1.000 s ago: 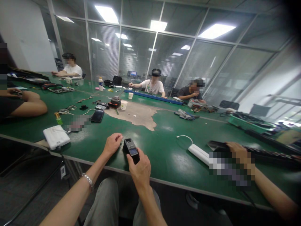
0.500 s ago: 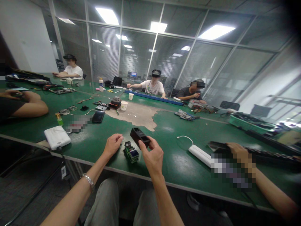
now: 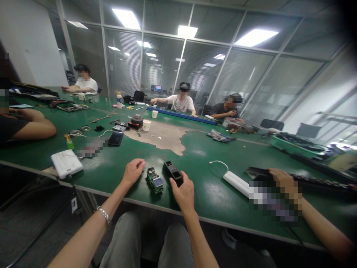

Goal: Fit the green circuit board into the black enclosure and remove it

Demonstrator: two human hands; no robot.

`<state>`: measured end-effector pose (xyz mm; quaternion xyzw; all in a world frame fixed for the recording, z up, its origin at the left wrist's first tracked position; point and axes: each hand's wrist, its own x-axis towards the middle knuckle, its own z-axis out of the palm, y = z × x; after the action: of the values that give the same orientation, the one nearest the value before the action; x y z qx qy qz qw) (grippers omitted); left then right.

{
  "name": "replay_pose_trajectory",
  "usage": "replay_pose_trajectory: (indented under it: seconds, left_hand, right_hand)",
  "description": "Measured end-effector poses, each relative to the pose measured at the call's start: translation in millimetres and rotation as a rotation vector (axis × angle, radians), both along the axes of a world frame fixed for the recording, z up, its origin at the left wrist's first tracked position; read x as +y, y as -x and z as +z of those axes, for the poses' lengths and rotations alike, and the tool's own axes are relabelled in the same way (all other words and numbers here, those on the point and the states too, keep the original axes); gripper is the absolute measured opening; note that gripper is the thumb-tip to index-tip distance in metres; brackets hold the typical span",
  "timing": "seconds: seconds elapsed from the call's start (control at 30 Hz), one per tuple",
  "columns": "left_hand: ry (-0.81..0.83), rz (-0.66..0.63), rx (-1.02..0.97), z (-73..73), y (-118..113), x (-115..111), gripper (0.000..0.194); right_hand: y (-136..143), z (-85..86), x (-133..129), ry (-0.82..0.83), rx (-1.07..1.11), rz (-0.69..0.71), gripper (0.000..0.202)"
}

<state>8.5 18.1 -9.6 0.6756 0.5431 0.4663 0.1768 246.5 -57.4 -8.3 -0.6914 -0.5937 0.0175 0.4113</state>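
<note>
While right hand (image 3: 184, 193) grips one black cover (image 3: 173, 172) | left hand (image 3: 134, 170) loosely curled, empty | one circuit board (image 3: 155, 181) between

A large green-topped desk (image 3: 117, 169) fills the room, its coating worn away to a bare tan patch (image 3: 164, 137) near the middle. By the near edge lie a small green circuit board with a blue screen (image 3: 155, 181) and, just beside it, a black rectangular plastic casing (image 3: 173, 172). Toward the near left corner rests a white rectangular box (image 3: 67, 163). Farther in are a black smartphone (image 3: 115, 138) and a white paper cup (image 3: 147, 124). Along the right lies a white power strip with a looped cord (image 3: 235, 181).
</note>
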Motion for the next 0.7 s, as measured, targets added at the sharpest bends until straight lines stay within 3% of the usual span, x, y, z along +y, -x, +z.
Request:
replay_pose_trajectory:
  seconds: [0.17, 0.4, 0.53, 0.7]
  left_hand:
    - [-0.009, -0.007, 0.009, 2.4, -0.4, -2.0, 0.027]
    - [-0.009, -0.002, 0.010, 1.4, -0.1, -1.9, 0.026]
    - [0.006, -0.002, 0.008, 1.6, 0.2, -1.3, 0.026]
    - [-0.001, -0.010, 0.006, 0.6, 0.0, -0.7, 0.027]
  right_hand:
    - [-0.9, -5.5, -2.2, -0.037, 0.009, -0.008, 0.072]
    - [-0.3, 1.1, -5.2, -0.027, 0.021, 0.018, 0.050]
    - [5.2, 14.0, -12.5, -0.004, 0.178, 0.001, 0.047]
    - [22.6, 43.2, -27.4, -0.058, 0.291, 0.103, 0.041]
